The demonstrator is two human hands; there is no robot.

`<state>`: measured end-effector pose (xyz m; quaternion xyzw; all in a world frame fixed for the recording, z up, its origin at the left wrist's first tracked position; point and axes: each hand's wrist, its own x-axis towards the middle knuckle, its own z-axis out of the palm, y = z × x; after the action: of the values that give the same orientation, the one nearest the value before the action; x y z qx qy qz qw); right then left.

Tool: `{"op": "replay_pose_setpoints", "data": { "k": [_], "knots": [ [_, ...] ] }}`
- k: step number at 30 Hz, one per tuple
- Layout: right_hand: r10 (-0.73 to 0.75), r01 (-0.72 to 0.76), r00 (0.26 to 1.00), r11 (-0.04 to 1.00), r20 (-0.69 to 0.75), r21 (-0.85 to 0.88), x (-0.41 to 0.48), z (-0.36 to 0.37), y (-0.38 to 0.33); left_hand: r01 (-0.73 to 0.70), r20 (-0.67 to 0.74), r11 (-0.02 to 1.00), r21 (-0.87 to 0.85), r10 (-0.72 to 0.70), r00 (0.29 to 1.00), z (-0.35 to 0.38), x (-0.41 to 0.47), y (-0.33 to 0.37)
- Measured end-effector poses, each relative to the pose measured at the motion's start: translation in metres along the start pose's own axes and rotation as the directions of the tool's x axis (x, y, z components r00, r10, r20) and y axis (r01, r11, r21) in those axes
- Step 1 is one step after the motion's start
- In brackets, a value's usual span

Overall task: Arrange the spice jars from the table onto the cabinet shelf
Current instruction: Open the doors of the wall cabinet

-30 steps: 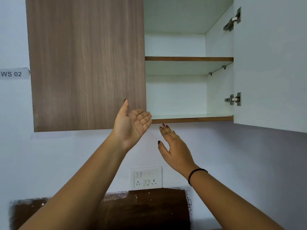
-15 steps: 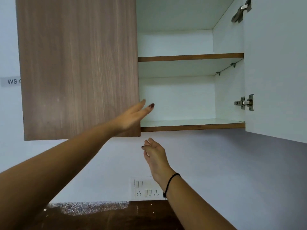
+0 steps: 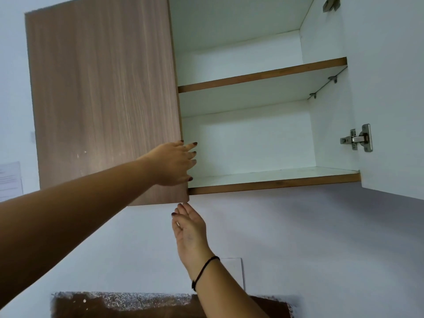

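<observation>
Wall cabinet, 2 shelves: lower shelf [image 3: 275,183] and upper shelf [image 3: 263,74], flat white boards with brown wood front edges. Left door [image 3: 103,99]: matte wood-grain panel. Right door [image 3: 390,88]: smooth white, swung wide, steel hinge [image 3: 356,138]. Left hand [image 3: 174,164] lies flat on the wood-grain door at its free edge, fingers fairly straight, tips past the edge. Right hand [image 3: 189,228] holds nothing, fingers straight, pointing up just under that door's lower corner; contact unclear. Black band [image 3: 205,270] on right wrist.

Top hinge [image 3: 330,3] cut by upper edge. Open door [image 3: 390,88] runs off right. Paper [image 3: 10,180] at left edge cropped, print too small. White plate [image 3: 232,269] half behind right arm [image 3: 220,285]. Palm of left hand [image 3: 174,164] unseen.
</observation>
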<state>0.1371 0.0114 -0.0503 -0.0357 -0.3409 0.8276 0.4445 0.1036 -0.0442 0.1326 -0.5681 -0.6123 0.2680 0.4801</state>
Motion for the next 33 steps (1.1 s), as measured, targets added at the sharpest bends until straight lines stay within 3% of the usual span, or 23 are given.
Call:
{"op": "replay_pose_setpoints", "data": {
  "k": [9,15,21,33],
  "knots": [
    [-0.046,0.043,0.998,0.998,-0.052,-0.052,0.025,0.015,0.004,-0.061,0.086,0.975,0.216,0.044,0.995,0.009,0.009,-0.007],
    [-0.067,0.069,0.997,0.994,0.028,-0.089,0.037,0.016,0.001,-0.034,0.025,0.991,0.126,0.031,0.999,0.01,0.008,-0.002],
    [-0.042,0.044,0.991,0.999,0.13,-0.012,0.024,0.018,0.001,-0.004,-0.006,0.998,0.062,0.004,1.0,0.004,-0.005,-0.002],
    [-0.149,0.153,0.983,0.988,0.108,-0.024,-0.016,0.035,0.021,-0.02,-0.202,0.985,-0.173,-0.016,0.979,0.0,-0.052,-0.014]
  ]
}}
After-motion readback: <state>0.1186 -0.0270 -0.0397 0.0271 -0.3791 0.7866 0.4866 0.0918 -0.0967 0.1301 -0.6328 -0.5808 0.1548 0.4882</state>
